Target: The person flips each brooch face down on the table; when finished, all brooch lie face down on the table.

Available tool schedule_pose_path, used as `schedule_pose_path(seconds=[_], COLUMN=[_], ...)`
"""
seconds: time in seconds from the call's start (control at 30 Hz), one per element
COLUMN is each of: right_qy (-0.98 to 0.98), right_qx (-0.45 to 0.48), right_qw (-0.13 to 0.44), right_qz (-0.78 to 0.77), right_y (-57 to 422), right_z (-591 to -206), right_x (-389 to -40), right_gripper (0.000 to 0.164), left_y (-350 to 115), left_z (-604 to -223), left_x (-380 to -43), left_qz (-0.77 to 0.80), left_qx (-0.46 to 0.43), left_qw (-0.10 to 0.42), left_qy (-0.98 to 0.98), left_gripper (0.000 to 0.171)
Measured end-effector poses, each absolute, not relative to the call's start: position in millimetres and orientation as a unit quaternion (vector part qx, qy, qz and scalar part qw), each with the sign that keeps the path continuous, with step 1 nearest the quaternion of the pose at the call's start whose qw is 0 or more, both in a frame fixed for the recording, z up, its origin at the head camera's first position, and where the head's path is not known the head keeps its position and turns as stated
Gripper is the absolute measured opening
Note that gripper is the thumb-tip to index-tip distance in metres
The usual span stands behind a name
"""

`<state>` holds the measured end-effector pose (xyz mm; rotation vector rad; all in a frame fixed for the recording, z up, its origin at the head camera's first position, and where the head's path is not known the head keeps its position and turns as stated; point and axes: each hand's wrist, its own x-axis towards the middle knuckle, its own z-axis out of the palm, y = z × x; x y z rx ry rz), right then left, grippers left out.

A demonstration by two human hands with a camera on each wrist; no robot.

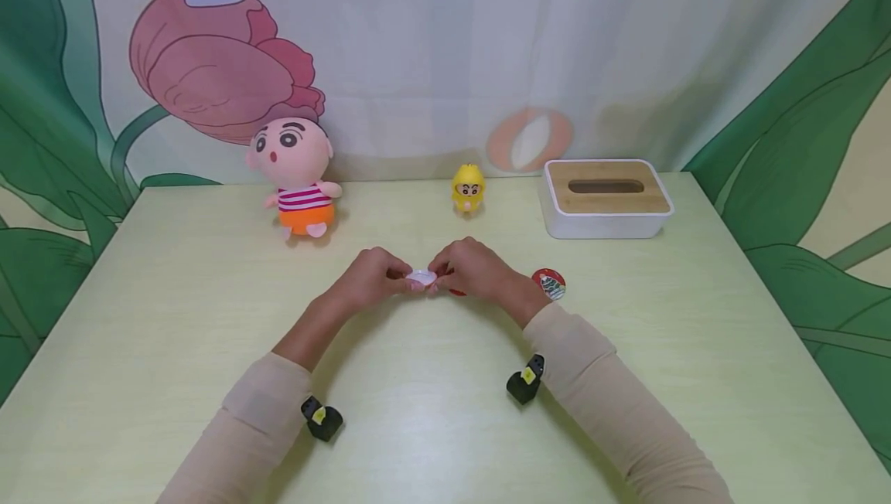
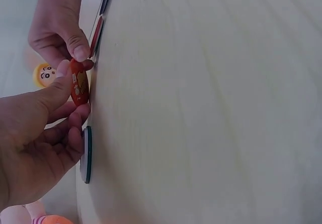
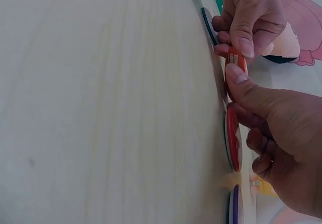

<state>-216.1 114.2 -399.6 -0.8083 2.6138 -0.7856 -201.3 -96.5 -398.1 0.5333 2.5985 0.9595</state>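
Note:
Both hands meet at a small round badge [image 1: 421, 277] over the middle of the table. Its upper side looks whitish in the head view; in the left wrist view the badge [image 2: 80, 83] shows a red-orange printed face. My left hand [image 1: 371, 278] pinches one edge between thumb and fingers. At the opposite edge, my right hand [image 1: 480, 268] pinches it as well. Just under the right hand lies a red badge [image 3: 233, 139], mostly covered in the head view. Beside the left hand's fingers is a green-edged badge [image 2: 87, 155], hidden from the head camera.
Right of the right wrist lies a red badge with a tree picture [image 1: 549, 284]. Along the back stand a plush doll [image 1: 295, 171], a small yellow figure [image 1: 469, 189] and a white tissue box with wooden lid [image 1: 605, 202]. A printed curtain [image 1: 431, 48] hangs behind the table [image 1: 418, 427].

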Motion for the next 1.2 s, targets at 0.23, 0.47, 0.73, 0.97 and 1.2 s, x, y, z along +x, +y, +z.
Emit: schedule_pose_path(seconds=[0.23,0.47,0.73,0.97,1.2], right_qy=[0.91,0.917,0.918,0.914,0.913], right_qx=[-0.264,-0.249,-0.242,-0.238,-0.242], right_qw=[0.153,0.151,0.148,0.151,0.146], right_qz=[-0.28,-0.272,-0.278,-0.291,-0.295], right_y=[111.3,108.1,107.2,107.8,108.4], right_z=[-400.3,-401.3,-401.5,-402.7,-405.7], right_x=[-215.3,-214.9,-215.1,-214.8,-216.0], right_gripper=[0.028,0.028,0.028,0.03,0.031], left_y=[-94.1,-92.4,-93.1,-93.7,-94.1], left_z=[-400.4,-399.2,-401.5,-402.4,-400.3], left_x=[-200.9,-198.3,-199.2,-198.1,-197.7], left_qz=[0.318,0.317,0.313,0.305,0.298], left_qx=[0.193,0.184,0.19,0.198,0.192], left_qw=[0.14,0.134,0.132,0.124,0.126], left_qy=[0.918,0.921,0.921,0.923,0.926], left_gripper=[0.029,0.027,0.031,0.033,0.036])
